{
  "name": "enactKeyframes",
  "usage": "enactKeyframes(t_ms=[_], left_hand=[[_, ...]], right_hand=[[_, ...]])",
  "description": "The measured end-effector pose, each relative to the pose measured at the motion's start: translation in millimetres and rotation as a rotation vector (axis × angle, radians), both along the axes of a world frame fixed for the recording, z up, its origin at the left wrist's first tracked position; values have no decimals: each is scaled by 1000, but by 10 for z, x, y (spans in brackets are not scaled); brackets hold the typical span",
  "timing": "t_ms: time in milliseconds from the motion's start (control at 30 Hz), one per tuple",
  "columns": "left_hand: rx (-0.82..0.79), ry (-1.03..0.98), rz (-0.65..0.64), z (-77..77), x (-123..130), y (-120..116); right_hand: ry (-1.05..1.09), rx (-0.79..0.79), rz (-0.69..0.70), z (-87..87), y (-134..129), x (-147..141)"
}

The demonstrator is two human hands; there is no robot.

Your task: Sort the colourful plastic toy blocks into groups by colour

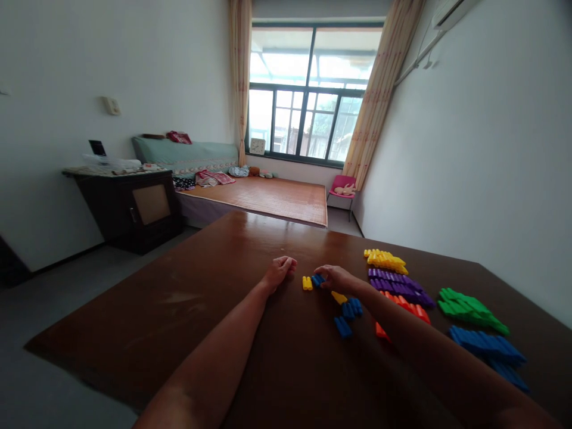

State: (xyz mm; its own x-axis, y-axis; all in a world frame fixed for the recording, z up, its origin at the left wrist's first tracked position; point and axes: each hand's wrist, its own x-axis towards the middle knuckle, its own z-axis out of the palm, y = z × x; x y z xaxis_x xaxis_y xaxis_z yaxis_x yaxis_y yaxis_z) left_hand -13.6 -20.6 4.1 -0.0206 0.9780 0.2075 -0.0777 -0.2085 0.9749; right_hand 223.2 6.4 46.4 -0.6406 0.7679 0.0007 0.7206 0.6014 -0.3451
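My left hand [280, 271] rests on the brown table with its fingers curled closed; whatever may be inside them is hidden. To its right a pair of small yellow plastic blocks [307, 283] stands side by side. My right hand [336, 277] reaches in from the right, its fingertips closed on a small blue plastic block [317, 280] just beside the yellow pair. Below that hand lie a yellow block [339, 297], a cluster of blue blocks [352, 308] and more blue pieces [343, 326] nearer to me.
Sorted rows of blocks cover the table's right: yellow [385, 261], purple [400, 286], orange-red [409, 307], green [471, 310] and blue [487, 345]. My right forearm crosses over the orange-red ones. Beyond the table [179, 292] are a bed [277, 193], a dark cabinet [129, 208] and a pink chair [342, 182].
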Motion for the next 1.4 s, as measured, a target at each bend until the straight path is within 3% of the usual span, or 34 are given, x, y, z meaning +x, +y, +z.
enactKeyframes(t_ms=[467,667,800,967,1100,1233,1400], left_hand=[[-16,32,-12,7,2,-2],[-18,68,-12,29,-6,-25],[-35,77,-10,58,-7,-35],[-51,104,-6,90,-20,-24],[-60,135,-8,81,-44,-6],[-68,146,-2,103,-49,-15],[-88,166,15,152,-42,-39]], right_hand=[[9,-19,-77,70,-106,43],[16,123,-23,99,-3,146],[142,161,-62,287,234,626],[309,117,-333,610,611,1804],[332,128,-578,577,785,2604],[262,147,-645,339,854,2896],[152,173,-740,171,977,2875]])
